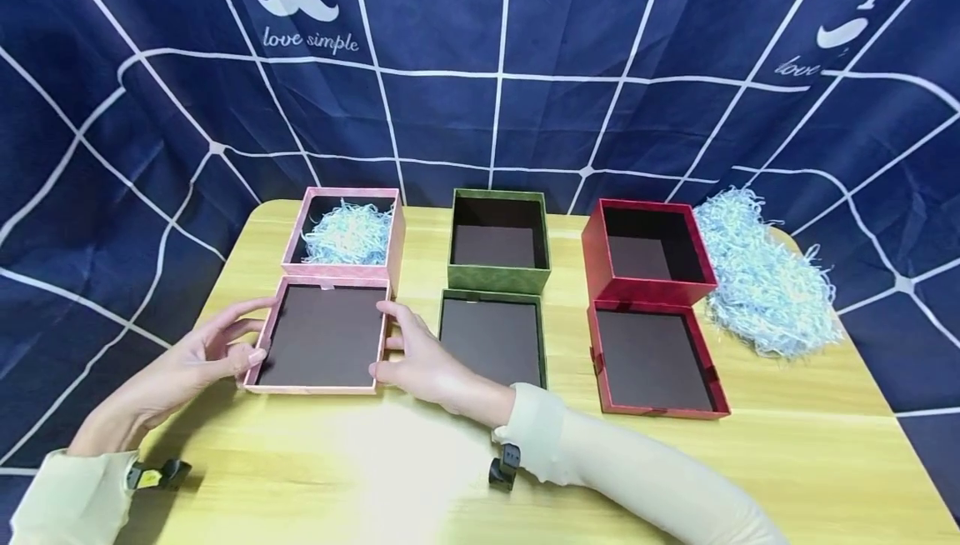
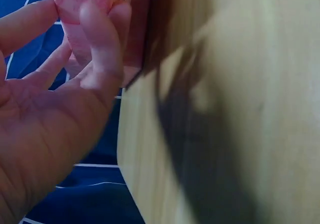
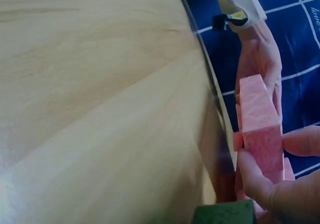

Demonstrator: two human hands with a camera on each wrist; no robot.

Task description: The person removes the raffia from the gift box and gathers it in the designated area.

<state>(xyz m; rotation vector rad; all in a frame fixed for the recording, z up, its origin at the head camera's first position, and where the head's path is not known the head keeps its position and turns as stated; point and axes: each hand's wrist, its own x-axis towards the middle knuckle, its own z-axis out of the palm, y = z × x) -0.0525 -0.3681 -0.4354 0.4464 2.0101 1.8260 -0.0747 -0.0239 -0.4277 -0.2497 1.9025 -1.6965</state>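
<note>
A shallow pink box lid (image 1: 322, 337), its dark inside facing up, is between both hands in front of the pink box (image 1: 341, 270). My left hand (image 1: 191, 362) holds its left side, thumb near the front left corner. On the right side my right hand (image 1: 431, 362) grips the edge, with the thumb close to the front corner. The left wrist view shows the left fingers and thumb at a pink corner (image 2: 82, 2). In the right wrist view, thumb and a finger pinch the lid's pink side (image 3: 262, 144). Whether the lid touches the table cannot be told.
Pale blue shredded paper (image 1: 348, 232) lies inside the pink box. A green box (image 1: 498, 278) and its lid (image 1: 491, 341) stand in the middle, a red box (image 1: 652, 291) and its lid (image 1: 656, 362) to the right. More shredded paper (image 1: 768, 278) is heaped at the table's right edge.
</note>
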